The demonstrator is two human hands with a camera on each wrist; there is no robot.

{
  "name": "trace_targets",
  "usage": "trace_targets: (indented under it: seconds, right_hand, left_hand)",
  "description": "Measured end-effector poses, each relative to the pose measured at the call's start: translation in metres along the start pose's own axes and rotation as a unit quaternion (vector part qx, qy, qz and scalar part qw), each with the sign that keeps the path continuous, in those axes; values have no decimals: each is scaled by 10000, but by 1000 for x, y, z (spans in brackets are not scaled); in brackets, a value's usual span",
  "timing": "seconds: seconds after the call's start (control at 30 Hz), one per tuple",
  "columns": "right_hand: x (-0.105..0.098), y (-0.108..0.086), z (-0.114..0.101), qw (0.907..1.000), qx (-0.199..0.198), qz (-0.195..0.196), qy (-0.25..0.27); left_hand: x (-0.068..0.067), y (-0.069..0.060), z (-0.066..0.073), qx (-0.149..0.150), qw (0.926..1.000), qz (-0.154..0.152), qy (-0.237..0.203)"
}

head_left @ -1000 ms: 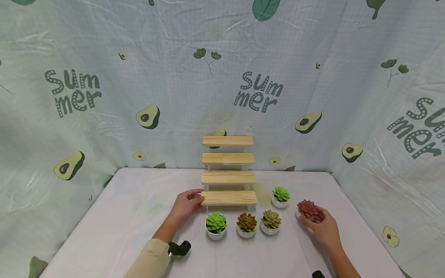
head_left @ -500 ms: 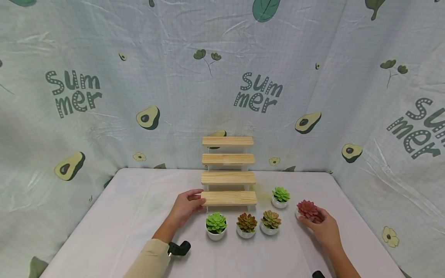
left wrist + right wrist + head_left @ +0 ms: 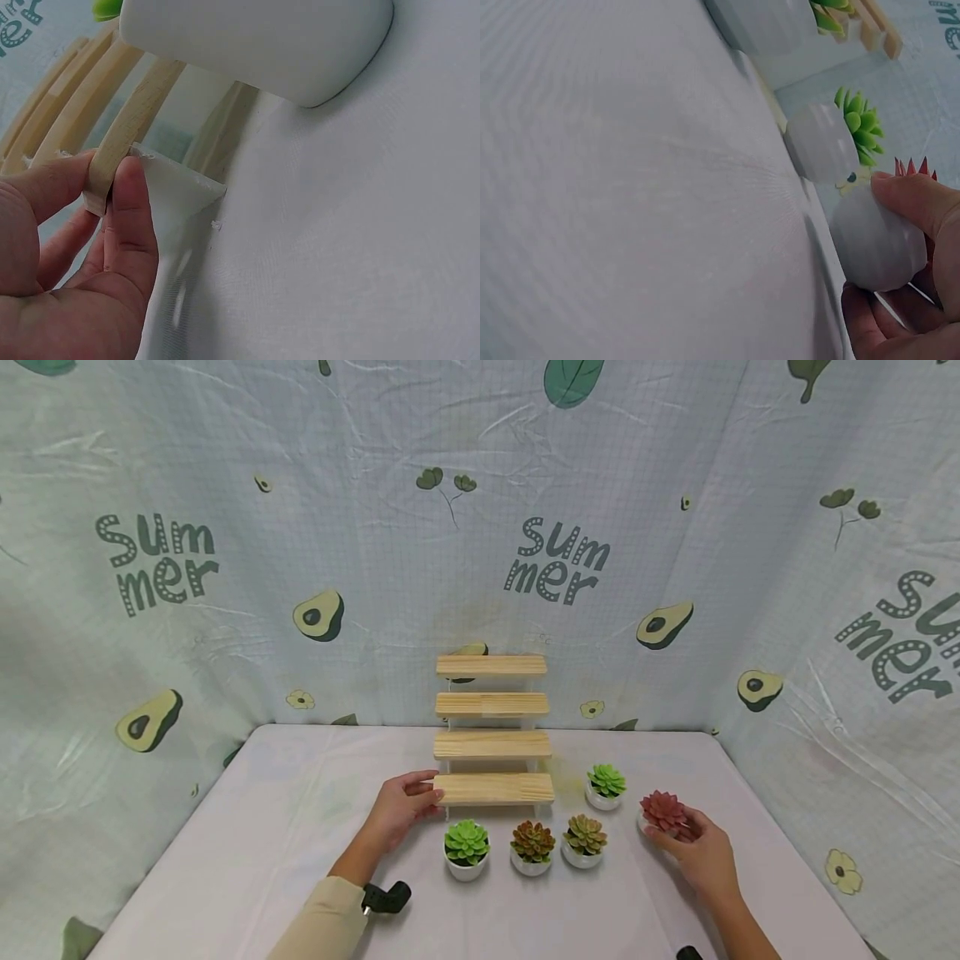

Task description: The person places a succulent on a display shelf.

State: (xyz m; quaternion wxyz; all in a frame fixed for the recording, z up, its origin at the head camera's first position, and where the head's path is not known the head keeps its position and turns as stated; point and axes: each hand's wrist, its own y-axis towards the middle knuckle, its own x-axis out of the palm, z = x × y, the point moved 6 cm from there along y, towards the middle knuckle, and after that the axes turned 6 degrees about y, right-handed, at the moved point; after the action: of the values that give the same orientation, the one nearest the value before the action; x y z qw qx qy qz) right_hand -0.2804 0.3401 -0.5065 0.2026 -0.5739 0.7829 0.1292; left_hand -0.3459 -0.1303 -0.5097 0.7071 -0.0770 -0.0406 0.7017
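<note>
A tiered wooden shelf stand (image 3: 493, 744) with clear side supports stands at the middle back of the table. My left hand (image 3: 401, 810) pinches the left end of its lowest board (image 3: 135, 120) between thumb and fingers. Off to the right, my right hand (image 3: 701, 847) grips a red succulent (image 3: 663, 811) by its white pot (image 3: 877, 240). In the right wrist view the thumb lies on one side of that pot and fingers on the other. A green succulent (image 3: 606, 780) in a white pot is the nearest plant to the right hand's left.
In front of the stand sit a bright green succulent (image 3: 466, 842), a brown-red succulent (image 3: 532, 842) and an olive succulent (image 3: 583, 834), all in white pots. A white cloth covers the table (image 3: 247, 827). Behind hangs a curtain (image 3: 390, 568) printed with avocados.
</note>
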Motion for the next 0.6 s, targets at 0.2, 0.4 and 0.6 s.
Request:
trace_targets:
  seconds: [0.2, 0.4, 0.6]
  right_hand:
    - [-2, -3, -14, 9998, -83, 14, 172]
    - [-1, -8, -37, 9997, -189, -35, 156]
    - [4, -7, -62, 9976, -585, -189, 326]
  left_hand:
    - [0, 1, 0, 13, 10000, -2, -31]
    - [0, 2, -1, 16, 10000, -36, -86]
    - [1, 3, -2, 15, 9999, -50, -106]
